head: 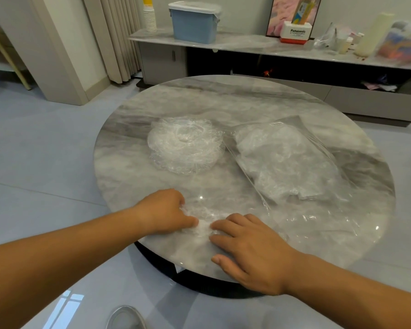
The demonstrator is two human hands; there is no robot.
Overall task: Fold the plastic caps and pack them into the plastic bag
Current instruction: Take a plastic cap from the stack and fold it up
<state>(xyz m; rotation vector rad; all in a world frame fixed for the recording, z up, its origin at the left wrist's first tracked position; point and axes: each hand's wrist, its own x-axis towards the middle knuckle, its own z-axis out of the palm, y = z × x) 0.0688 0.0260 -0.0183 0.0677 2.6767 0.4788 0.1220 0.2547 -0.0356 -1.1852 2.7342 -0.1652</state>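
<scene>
Folding step under way, one piece in hand.

- Plastic cap point(203, 225): clear, crumpled film, at the near edge of the round marble worktop point(128, 167), between the two grips.
- Left grip point(164, 211): bare hand, fingers curled down into the cap's left part, thumb laid along it. It gathers the film.
- Right grip point(249, 248): fingers nearly straight and a little spread, tips resting on the cap's right part. It pinches nothing.
- Stack of unfolded caps point(185, 144): round pile at mid-worktop, well apart from both grips, untouched.
- Plastic bag point(323, 219): clear, flat, right of the stack, holding a mass of folded caps point(282, 157). Its loose end seems to reach toward the right grip, but the film is too clear to show where the mouth lies.

Progress, as a judgement: partway, with part of the stock bagged and a stack left.

Next move, as a judgement: press the air out, double the cap into a small flat packet, hold it compressed, then find and lift the bag's mouth. The film is springy and may unfold if released.
</scene>
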